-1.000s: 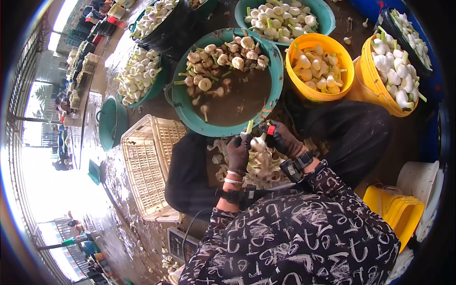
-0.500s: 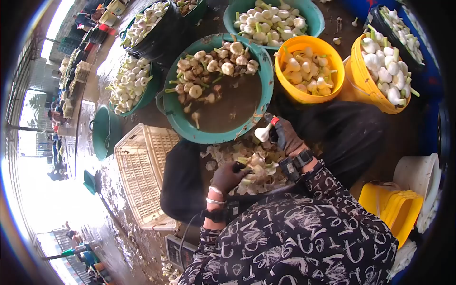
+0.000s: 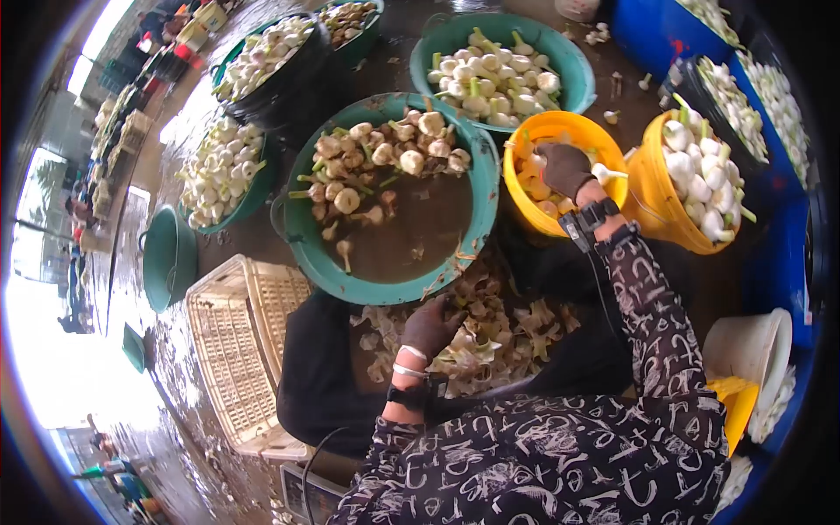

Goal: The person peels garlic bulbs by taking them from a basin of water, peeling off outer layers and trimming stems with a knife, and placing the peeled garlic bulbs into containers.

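Note:
My right hand [image 3: 567,168], in a dark glove, reaches into a yellow bucket [image 3: 510,179] of peeled garlic bulbs [image 3: 535,185]. Its fingers point down among the bulbs and are mostly hidden. Just right of it, a white garlic bulb [image 3: 602,171] lies with its stem toward the rim. My gloved left hand [image 3: 430,328] hovers over a heap of garlic skins [image 3: 481,346], thumb and forefinger apart, with nothing visible between them. Ahead of it stands a wide green basin [image 3: 486,219] holding unpeeled brownish garlic bulbs [image 3: 346,162] on its far side.
Another green basin [image 3: 588,83] of white garlic stands behind. A second yellow bucket [image 3: 652,188], full of garlic, leans at right beside blue bins [image 3: 783,254]. At left are a cream plastic crate [image 3: 232,350] and a green bucket [image 3: 166,262]. People are visible at far left.
My right hand has moved forward and right, from above the skins into the yellow bucket, where the bulb it held is no longer clearly in its grasp. My left hand's fingers have parted from the skins.

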### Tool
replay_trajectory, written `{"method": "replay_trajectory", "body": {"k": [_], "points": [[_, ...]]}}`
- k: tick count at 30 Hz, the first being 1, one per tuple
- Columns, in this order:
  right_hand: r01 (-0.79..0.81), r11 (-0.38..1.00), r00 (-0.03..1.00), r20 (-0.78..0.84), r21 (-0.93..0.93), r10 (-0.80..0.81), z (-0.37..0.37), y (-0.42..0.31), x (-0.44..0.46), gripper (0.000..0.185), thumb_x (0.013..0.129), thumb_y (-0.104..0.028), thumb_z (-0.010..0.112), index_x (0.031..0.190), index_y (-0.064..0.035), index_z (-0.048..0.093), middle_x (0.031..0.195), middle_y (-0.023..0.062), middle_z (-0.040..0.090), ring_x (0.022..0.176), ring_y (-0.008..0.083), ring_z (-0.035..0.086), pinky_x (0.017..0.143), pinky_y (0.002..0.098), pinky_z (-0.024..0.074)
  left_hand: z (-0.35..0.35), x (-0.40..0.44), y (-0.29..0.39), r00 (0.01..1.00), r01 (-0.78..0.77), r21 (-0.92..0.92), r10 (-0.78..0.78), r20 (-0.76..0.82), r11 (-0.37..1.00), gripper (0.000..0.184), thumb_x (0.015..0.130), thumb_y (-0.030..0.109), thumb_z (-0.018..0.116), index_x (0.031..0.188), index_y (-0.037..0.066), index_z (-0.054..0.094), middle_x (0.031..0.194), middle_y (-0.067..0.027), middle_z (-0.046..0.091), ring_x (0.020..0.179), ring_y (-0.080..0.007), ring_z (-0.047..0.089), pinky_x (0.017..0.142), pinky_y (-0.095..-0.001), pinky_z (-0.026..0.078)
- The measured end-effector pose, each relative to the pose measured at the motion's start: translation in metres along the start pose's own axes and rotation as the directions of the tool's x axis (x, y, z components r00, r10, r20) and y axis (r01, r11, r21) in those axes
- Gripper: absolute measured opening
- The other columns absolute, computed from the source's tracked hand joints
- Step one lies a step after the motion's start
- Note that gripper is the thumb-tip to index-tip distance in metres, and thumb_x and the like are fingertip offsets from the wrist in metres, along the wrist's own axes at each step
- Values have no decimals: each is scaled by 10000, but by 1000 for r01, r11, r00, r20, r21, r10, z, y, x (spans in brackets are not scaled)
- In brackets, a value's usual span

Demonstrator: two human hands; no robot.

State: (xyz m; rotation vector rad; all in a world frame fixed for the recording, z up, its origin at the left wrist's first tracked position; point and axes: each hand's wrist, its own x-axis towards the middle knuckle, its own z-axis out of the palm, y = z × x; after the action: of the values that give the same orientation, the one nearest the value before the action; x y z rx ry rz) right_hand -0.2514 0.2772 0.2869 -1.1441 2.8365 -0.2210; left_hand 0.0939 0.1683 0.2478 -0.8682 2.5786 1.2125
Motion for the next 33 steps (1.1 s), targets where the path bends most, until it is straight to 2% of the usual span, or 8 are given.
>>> {"method": "replay_trajectory", "body": {"k": [10,16,20,25,27,29,31,33], "points": [[266,925,933,313,-270,-177,-17,2,39,371,608,-156,653,977,-165,614,890,101,651,852,300,621,731,407,490,-54,69,-108,934,195,-74,-208,-291,978,484,743,398,653,1041,25,574,1030,-193,614,981,-364,573,818,-417,463],[-101,951,958,-285,-291,14,-121,-34,59,595,723,-131,657,1270,-124,423,1073,235,566,940,367,582,755,430,487,-99,168,-200,811,510,282,-347,-470,813,627,699,426,692,1187,95,481,1214,-185,490,1049,-377,539,865,-461,460],[391,920,783,-516,-25,-347,-69,-55,23,540,735,-265,712,1188,-73,491,965,162,624,875,319,613,742,384,492,-93,197,-233,880,474,522,-352,-320,710,709,660,462,704,1239,122,474,1248,-195,494,1087,-374,518,903,-426,444],[112,794,939,199,597,-282,7,-135,-61,368,728,-339,690,865,-24,558,776,197,587,726,371,576,628,401,446,-59,180,-198,943,311,323,-333,15,894,444,792,362,608,1165,123,572,1083,-183,609,989,-352,582,815,-411,472],[-39,692,946,250,721,-207,61,-146,-89,446,729,-432,685,883,-30,570,776,183,594,744,355,587,643,397,451,-22,171,-214,995,97,-288,-83,61,953,406,803,349,596,1121,99,582,1026,-146,626,913,-315,597,769,-402,475],[-97,640,949,265,763,-172,97,-156,-109,364,760,-335,665,946,-35,578,776,155,602,710,292,584,641,367,454,-18,130,-147,882,467,-841,-212,420,275,331,813,330,567,1066,118,601,969,-109,627,830,-265,595,723,-409,463],[-97,638,982,178,764,-64,117,-163,-124,231,799,-205,632,953,-34,612,763,127,618,668,208,581,637,325,454,-21,93,-93,961,-263,-323,275,-9,909,313,855,362,540,990,84,585,828,-33,615,638,-144,559,542,-298,432],[-150,603,983,183,783,7,110,-162,-130,271,799,-299,629,905,-50,629,756,159,614,682,270,598,621,349,455,-15,64,-44,965,245,-653,-116,235,717,401,878,443,499,945,59,592,771,-29,596,604,-118,547,499,-261,429]]}}
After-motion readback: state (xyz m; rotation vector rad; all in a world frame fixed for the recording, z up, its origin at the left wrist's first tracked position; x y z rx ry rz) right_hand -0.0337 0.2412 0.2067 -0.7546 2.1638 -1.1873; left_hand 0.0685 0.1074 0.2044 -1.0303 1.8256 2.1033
